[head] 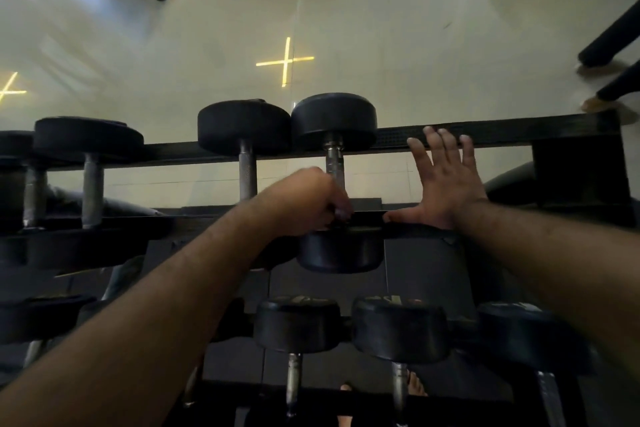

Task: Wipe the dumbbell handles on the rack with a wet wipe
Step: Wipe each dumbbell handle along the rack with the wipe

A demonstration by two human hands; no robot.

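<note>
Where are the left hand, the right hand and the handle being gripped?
left hand [308,199]: head view, knuckles.
right hand [446,180]: head view, back of hand.
dumbbell handle [334,163]: head view, bare metal above fist.

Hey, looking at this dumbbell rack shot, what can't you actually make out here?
Head view only:
- Wet wipe: none visible; the left hand curls round the dumbbell handle and would cover it.
- That handle's near end: hidden by the same hand.
- Weight markings on lower dumbbells: too dark and blurred.
- Right hand palm: faces away, against the rack rail.
</note>
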